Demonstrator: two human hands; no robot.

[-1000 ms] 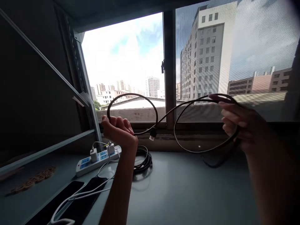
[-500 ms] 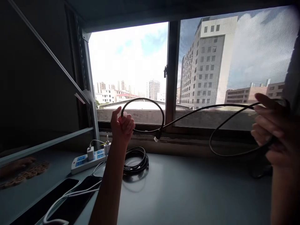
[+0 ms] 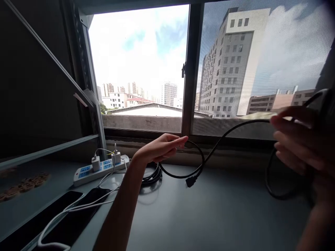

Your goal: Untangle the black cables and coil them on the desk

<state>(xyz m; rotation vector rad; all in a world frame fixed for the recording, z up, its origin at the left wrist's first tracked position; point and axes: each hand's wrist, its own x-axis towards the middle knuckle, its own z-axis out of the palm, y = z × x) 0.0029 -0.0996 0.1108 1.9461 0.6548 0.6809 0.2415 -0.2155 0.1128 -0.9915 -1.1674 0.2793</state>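
In the head view, read from its centre, the cable (image 3: 243, 123) hangs between the hands from 6 o'clock to 3: thin, black, bending in smooth curves, its dark plug (image 3: 191, 181) dangling at 5. The left hand's (image 3: 162, 148) fingers close narrowly on one loop. At 3, the right hand (image 3: 295, 137), blurred, curls round more loops. A black coil (image 3: 152, 179) lies near 7.

A smooth grey worktop (image 3: 209, 216) stretches beneath the window. A coil of black cable (image 3: 153, 177) lies on it, just beside a white power strip (image 3: 103, 172) with blue sockets. Nearer, at left, 2 dark flat slabs (image 3: 47, 216) lie side by side, white cords (image 3: 53, 245) trailing across.
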